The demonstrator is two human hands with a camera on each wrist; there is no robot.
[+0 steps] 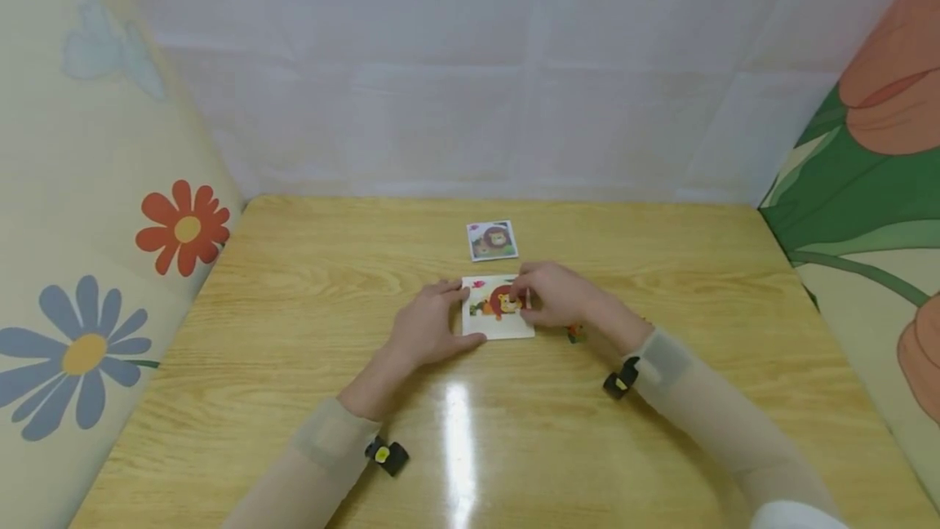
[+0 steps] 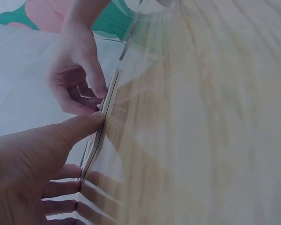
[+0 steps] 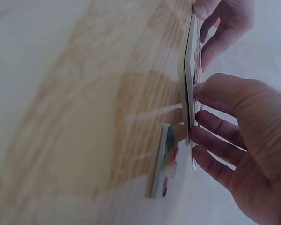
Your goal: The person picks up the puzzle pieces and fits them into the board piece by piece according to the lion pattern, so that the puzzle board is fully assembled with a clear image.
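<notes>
A square jigsaw puzzle board with a partly filled lion picture lies on the table before me. My left hand holds its left side, thumb along the near edge and fingers at the far left corner. From the right, my right hand bends over the lion's face and pinches a puzzle piece at the picture's right side; the fingers mostly hide that piece. In the right wrist view the thumb touches the picture while other fingertips meet the board's edge. A loose colourful puzzle piece lies beside the board, under my right wrist.
Behind the board lies a square reference card with the full lion picture. The wooden table ends at a pale cloth wall, with flowered panels on both sides. A bit of orange shows just beyond the right forearm.
</notes>
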